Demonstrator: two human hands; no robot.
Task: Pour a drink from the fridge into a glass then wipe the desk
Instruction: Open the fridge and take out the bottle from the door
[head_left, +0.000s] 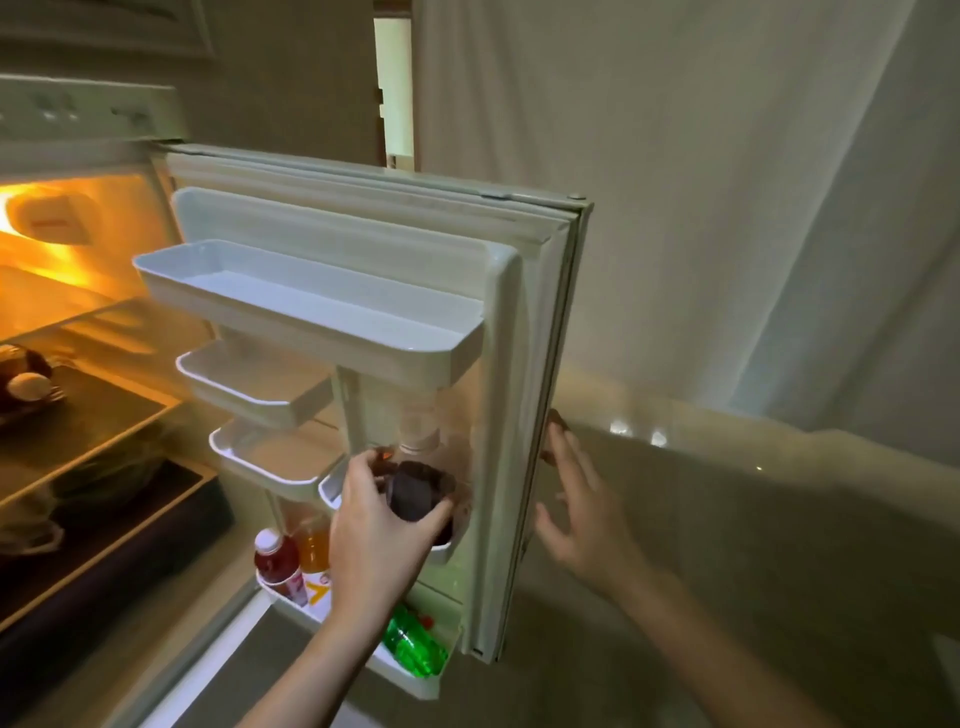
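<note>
Dark-capped bottle (418, 496) of dark drink, seen from above, standing in a small white door bin (441, 552) on the inner side of the open fridge door (524, 415). Cap broad and black, shoulders brownish; label not readable. Clasped at the neck and cap by the left hand (374, 530), fingers curled round the top, thumb on the near side. Just behind it, a pale translucent bottle (417, 426) with a whitish cap, under the wide top door shelf (311, 299).

Right hand (579, 499) beside the door's outer edge, fingers spread and loose, gripping nothing; fingertips near or at the edge, contact not clear.

Lower down, in the bottom door rack (410, 680): a red drink bottle (278, 564) with white cap, an orange drink bottle (314, 556) next to it, and a green bottle (413, 647) lying tilted toward the door's outer end. Two small white bins (249, 387) stacked on the hinge side, above these.

Fridge interior (78, 364) at left, lit amber, glass shelves with dark, blurred items. Pale wall (727, 208) and glossy floor (753, 519) at right.
</note>
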